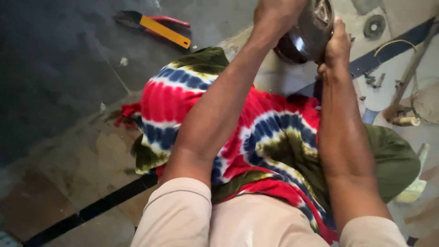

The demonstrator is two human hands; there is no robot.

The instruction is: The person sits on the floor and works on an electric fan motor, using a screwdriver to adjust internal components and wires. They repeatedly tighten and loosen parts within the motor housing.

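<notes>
Above stained concrete floor (82, 160), both hands' grip closed on dark round part (304, 39).

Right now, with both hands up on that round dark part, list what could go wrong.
1. The round dark part is gripped in the air by the left hand and right hand; a slip could drop it onto the tie-dye cloth over the lap.
2. Loose bolts lie on the floor near the blue bar; they could scatter or get lost.
3. The pliers lie far off, an awkward reach.
</notes>
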